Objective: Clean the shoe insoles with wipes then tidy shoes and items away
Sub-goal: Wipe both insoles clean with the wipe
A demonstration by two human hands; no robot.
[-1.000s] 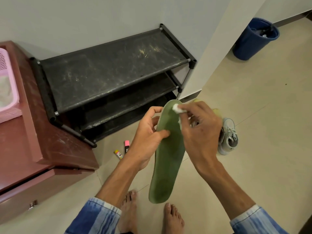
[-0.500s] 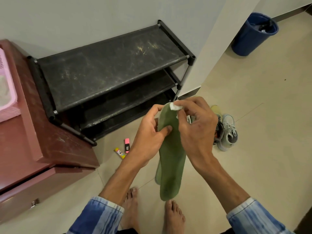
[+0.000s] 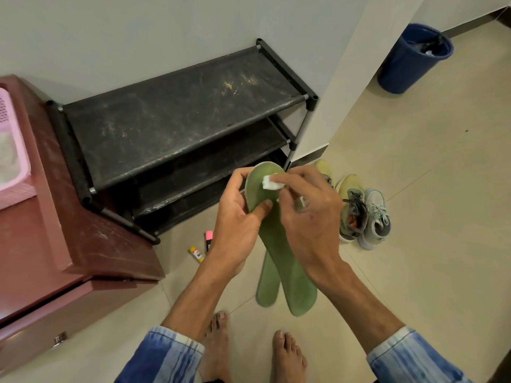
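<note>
Head view: rear insole (image 3: 267,283) now splays further from front insole (image 3: 293,277).

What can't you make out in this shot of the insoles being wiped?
Head view only:
Rear insole: mostly hidden behind front insole and left hand.
Far yellow shoe: partly behind right hand.
Pink basket: cut by left edge.
Blue bin contents: too small.

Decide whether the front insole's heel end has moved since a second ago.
Yes. The front insole swung its heel right, away from the markers, baring a second insole.
</note>
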